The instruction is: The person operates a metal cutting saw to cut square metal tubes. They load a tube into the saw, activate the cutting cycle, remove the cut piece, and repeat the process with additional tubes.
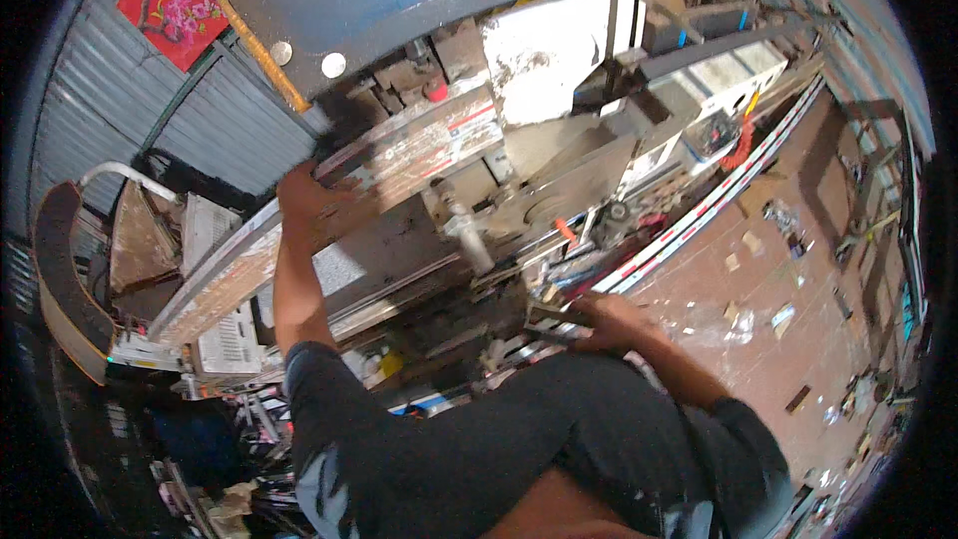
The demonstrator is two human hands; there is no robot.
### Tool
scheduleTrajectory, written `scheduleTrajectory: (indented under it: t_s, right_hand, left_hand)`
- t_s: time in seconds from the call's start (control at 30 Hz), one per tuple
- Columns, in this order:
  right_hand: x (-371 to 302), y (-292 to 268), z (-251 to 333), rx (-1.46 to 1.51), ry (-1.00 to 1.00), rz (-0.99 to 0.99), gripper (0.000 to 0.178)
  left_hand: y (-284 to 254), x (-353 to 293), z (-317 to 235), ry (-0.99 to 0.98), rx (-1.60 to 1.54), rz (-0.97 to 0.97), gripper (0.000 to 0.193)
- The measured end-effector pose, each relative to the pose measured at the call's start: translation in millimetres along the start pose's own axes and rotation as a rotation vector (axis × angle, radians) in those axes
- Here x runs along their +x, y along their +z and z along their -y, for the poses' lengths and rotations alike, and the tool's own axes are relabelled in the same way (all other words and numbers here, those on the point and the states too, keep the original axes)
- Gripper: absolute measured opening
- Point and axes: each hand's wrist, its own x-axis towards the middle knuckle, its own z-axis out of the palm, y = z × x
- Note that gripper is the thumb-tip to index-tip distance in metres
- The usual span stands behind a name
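To the left, my left hand (304, 198) is closed over the top of a long, worn beam (225, 284) that runs slantwise along the machine. Its fingertips are in shadow. Close to my body, my right hand (611, 323) grips a small dark metal piece (551, 319) with an open, bracket-like shape; my fingers hide part of it. Between my hands lies the flat machine bed (344, 269). A pale cylindrical metal part (464, 230) stands on it, beside a broad metal plate (589, 185).
Over the machine's far side hangs a large dark blue hood (439, 10). A striped red-and-white strip (699, 215) curves along the right. Scraps litter the tiled floor (689, 314). At left stands a curved chair back (70, 279); a red floral picture (175, 2) hangs on the corrugated wall.
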Motion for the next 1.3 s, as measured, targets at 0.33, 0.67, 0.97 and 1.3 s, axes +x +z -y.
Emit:
scheduleTrajectory:
  t_s: [0.33, 0.67, 0.97, 1.3]
  right_hand:
    - [-4.9, 8.7, -30.3, 0.072, 0.054, -0.101, 0.06]
    - [-19.9, 6.0, -64.0, 0.133, 0.195, -0.15, 0.071]
    - [-3.7, -5.8, -64.5, 0.136, 0.244, -0.036, 0.073]
    - [51.9, -10.5, -50.7, 0.075, 0.018, 0.089, 0.07]
  left_hand:
    - [-7.3, 0.1, -28.7, 0.003, 0.153, -0.039, 0.094]
    - [4.5, 5.4, -5.6, -0.014, 0.203, -0.043, 0.095]
    - [3.6, 13.4, 5.5, 0.002, 0.338, -0.042, 0.089]
    - [16.1, 17.9, 24.3, 0.094, 0.246, -0.131, 0.096]
